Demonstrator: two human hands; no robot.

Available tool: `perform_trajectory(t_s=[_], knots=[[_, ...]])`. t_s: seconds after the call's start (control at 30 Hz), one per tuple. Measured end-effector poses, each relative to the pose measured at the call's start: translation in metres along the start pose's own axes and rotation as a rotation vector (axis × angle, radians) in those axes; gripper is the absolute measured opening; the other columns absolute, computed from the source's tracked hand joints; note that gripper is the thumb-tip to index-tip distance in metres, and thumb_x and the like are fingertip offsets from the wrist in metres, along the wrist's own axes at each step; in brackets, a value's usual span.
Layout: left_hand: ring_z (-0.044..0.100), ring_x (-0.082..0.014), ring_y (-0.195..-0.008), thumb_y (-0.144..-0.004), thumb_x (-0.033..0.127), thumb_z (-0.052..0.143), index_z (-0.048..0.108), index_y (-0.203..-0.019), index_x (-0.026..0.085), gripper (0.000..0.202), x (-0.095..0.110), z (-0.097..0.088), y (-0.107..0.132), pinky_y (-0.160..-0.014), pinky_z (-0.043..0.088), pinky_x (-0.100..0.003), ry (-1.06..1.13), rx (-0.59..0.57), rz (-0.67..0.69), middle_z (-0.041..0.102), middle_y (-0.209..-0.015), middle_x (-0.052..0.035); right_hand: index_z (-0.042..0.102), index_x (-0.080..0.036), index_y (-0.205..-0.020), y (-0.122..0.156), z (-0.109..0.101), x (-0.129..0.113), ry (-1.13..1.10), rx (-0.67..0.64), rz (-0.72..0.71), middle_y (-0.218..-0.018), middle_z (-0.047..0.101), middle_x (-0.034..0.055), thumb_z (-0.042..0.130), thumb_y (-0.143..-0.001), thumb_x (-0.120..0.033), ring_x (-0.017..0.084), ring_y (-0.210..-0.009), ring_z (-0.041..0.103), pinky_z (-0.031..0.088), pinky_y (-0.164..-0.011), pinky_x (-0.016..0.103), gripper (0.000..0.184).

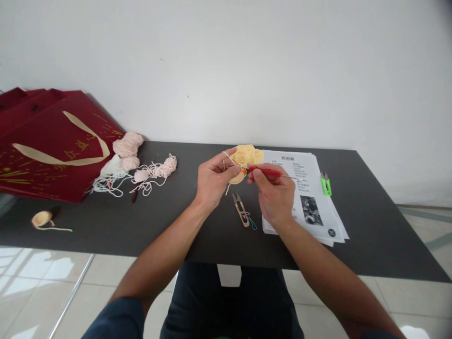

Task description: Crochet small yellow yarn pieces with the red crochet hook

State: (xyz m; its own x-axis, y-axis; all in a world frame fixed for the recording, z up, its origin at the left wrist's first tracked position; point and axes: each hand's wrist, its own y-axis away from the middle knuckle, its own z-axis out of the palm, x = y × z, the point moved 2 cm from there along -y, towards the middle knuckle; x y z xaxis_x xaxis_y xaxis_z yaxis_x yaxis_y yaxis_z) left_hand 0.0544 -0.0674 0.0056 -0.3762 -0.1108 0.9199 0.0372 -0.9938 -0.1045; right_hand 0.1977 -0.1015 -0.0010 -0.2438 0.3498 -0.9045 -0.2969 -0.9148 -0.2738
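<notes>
In my right hand (277, 193) is a crochet hook with a red handle (266, 172), its working end pointing left toward my left hand. My left hand (213, 181) pinches a small pale-yellow crochet piece (237, 177), and a strand of yarn loops over its index finger. A small orange bit (244, 172) shows at the edge of the piece. Just behind the fingers lies a ball of yellow yarn (249, 154). Thread snips (241, 210) with a teal cord rest on the table below the hands. The hook's tip is partly hidden at the piece.
Printed sheets (330, 221) lie under and beyond my right hand, with green-handled snips (325, 183) on their right edge. Pink and white yarn (129, 143) sits by a dark red gift bag (52, 141) at left. A small crocheted cup (42, 218) lies near the table's front left edge.
</notes>
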Motion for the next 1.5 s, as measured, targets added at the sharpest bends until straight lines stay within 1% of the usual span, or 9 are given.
perform_trajectory(t_s=[0.2, 0.4, 0.57, 0.67, 0.8, 0.9, 1.0, 1.23, 1.5], knots=[[0.067, -0.0101, -0.071, -0.068, 0.023, 0.090, 0.073, -0.122, 0.020, 0.057, -0.004, 0.000, 0.000, -0.073, 0.053, -0.025, 0.121, 0.005, -0.079, 0.075, -0.082, 0.0016, 0.083, -0.033, -0.102, 0.014, 0.001, -0.009, 0.289, -0.051, -0.321, -0.100, 0.083, 0.0008, 0.079, -0.087, -0.021, 0.017, -0.081, 0.075, 0.063, -0.081, 0.038, 0.020], [0.066, -0.0100, -0.070, -0.067, 0.024, 0.092, 0.070, -0.131, 0.021, 0.067, -0.002, 0.001, 0.001, -0.072, 0.052, -0.025, 0.064, -0.028, -0.041, 0.074, -0.078, 0.0032, 0.080, -0.025, -0.093, 0.000, -0.004, -0.007, 0.143, 0.021, -0.023, -0.084, 0.080, 0.0004, 0.080, -0.085, -0.027, 0.013, -0.065, 0.069, 0.060, -0.064, 0.030, 0.009], [0.064, -0.0093, -0.067, -0.071, 0.023, 0.089, 0.065, -0.139, 0.023, 0.072, -0.001, 0.001, 0.003, -0.068, 0.049, -0.024, -0.046, -0.092, -0.023, 0.074, -0.081, 0.0037, 0.077, -0.023, -0.087, -0.008, -0.008, -0.004, -0.011, 0.010, 0.051, -0.083, 0.078, 0.0003, 0.082, -0.082, -0.024, 0.012, -0.064, 0.066, 0.056, -0.059, 0.027, 0.007], [0.065, -0.0101, -0.069, -0.071, 0.023, 0.088, 0.065, -0.140, 0.023, 0.072, -0.001, 0.002, 0.003, -0.068, 0.050, -0.025, -0.025, -0.065, -0.021, 0.075, -0.082, 0.0029, 0.080, -0.027, -0.092, 0.000, -0.007, -0.008, 0.149, 0.014, -0.058, -0.087, 0.080, 0.0004, 0.080, -0.085, -0.024, 0.013, -0.064, 0.067, 0.058, -0.062, 0.031, 0.008], [0.069, -0.0111, -0.073, -0.069, 0.022, 0.090, 0.067, -0.134, 0.023, 0.070, -0.001, 0.003, 0.003, -0.075, 0.053, -0.026, 0.135, -0.012, -0.108, 0.077, -0.084, 0.0015, 0.082, -0.036, -0.104, 0.013, -0.004, -0.011, 0.356, -0.082, -0.394, -0.107, 0.083, 0.0016, 0.077, -0.087, -0.019, 0.023, -0.090, 0.077, 0.063, -0.086, 0.045, 0.025], [0.069, -0.0102, -0.073, -0.067, 0.021, 0.092, 0.071, -0.125, 0.022, 0.062, 0.000, 0.004, 0.003, -0.077, 0.053, -0.026, 0.265, -0.015, -0.186, 0.078, -0.084, 0.0009, 0.080, -0.042, -0.110, 0.017, -0.003, -0.006, 0.388, -0.138, -0.491, -0.114, 0.083, 0.0001, 0.077, -0.086, -0.015, 0.025, -0.100, 0.077, 0.063, -0.092, 0.050, 0.037], [0.067, -0.0088, -0.068, -0.065, 0.018, 0.093, 0.074, -0.117, 0.019, 0.055, 0.003, 0.005, 0.002, -0.073, 0.052, -0.024, 0.333, -0.031, -0.236, 0.076, -0.079, 0.0009, 0.082, -0.040, -0.105, 0.012, -0.002, 0.000, 0.265, -0.115, -0.398, -0.112, 0.083, -0.0004, 0.077, -0.086, -0.017, 0.024, -0.099, 0.077, 0.064, -0.088, 0.047, 0.030], [0.066, -0.0089, -0.066, -0.061, 0.014, 0.091, 0.076, -0.115, 0.017, 0.056, 0.007, 0.006, 0.002, -0.071, 0.051, -0.025, 0.286, -0.065, -0.262, 0.074, -0.078, 0.0014, 0.077, -0.028, -0.090, -0.010, -0.002, 0.006, -0.167, -0.068, 0.066, -0.092, 0.082, -0.0005, 0.085, -0.080, -0.030, 0.013, -0.073, 0.072, 0.061, -0.064, 0.028, 0.013], [0.061, -0.0077, -0.063, -0.062, 0.011, 0.085, 0.076, -0.116, 0.021, 0.056, 0.008, 0.006, 0.003, -0.064, 0.047, -0.025, 0.203, -0.114, -0.208, 0.071, -0.077, 0.0034, 0.069, -0.027, -0.088, -0.013, -0.006, 0.002, -0.207, -0.122, 0.092, -0.093, 0.077, -0.0029, 0.086, -0.080, -0.031, 0.009, -0.071, 0.068, 0.058, -0.063, 0.023, 0.019]])
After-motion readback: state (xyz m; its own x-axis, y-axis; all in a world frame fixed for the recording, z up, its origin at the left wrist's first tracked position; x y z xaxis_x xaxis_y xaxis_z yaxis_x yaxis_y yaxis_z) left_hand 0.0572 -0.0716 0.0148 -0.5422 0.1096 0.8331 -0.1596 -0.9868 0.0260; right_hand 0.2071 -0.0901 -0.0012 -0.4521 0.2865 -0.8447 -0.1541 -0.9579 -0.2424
